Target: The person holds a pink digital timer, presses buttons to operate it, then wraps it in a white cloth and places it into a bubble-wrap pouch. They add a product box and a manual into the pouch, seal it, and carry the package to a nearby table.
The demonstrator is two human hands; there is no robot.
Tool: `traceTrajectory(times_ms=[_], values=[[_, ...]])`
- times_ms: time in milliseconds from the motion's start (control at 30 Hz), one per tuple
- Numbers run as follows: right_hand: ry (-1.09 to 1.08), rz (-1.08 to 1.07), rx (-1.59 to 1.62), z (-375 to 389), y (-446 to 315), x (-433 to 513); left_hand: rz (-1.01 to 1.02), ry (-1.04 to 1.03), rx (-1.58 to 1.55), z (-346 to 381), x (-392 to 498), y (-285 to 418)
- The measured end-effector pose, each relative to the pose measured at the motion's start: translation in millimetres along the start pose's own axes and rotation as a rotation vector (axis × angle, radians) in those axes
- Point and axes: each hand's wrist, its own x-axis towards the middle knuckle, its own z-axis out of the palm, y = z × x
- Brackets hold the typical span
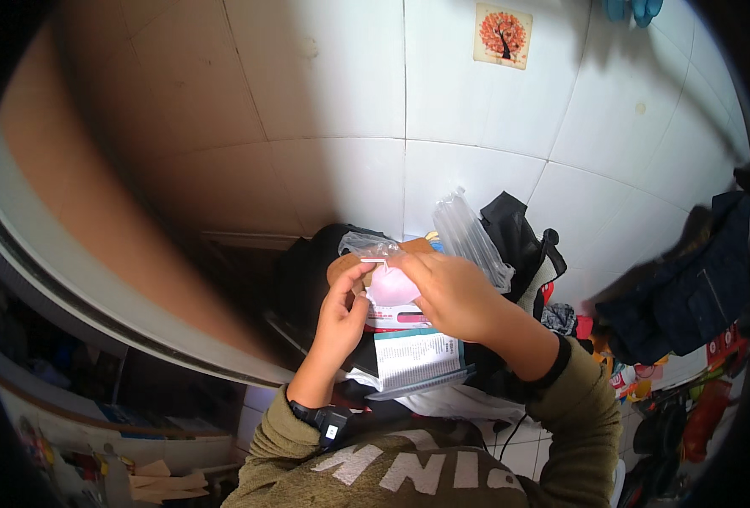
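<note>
A small pale pink pouch, seemingly thin plastic, is held up in front of me between both hands. My right hand grips its right side and top, the fingers partly hiding it. With bent fingers, my left hand holds the upper left edge, where a narrow white strip shows. Just below the pouch lies a white and pink printed box, partly covered. Nearer to me is a white printed carton or folded sheet with teal edges and small writing.
Clear air-column packaging leans by a black bag against the white wall. Crumpled clear plastic lies behind my hands. Dark clothing hangs at right, above assorted goods. A curved pale edge runs along the left.
</note>
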Motion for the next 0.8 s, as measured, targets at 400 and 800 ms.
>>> traceTrajectory(times_ms=[400, 800], values=[[0.061, -0.149, 0.102, 41.4, 19.2, 13.2, 0.165, 0.017, 0.034, 4.2, -2.1, -8.3], [0.011, 0.003, -0.322, -9.0, 4.8, -45.6, 0.073, 0.042, 0.043, -0.9, -8.3, -10.5]])
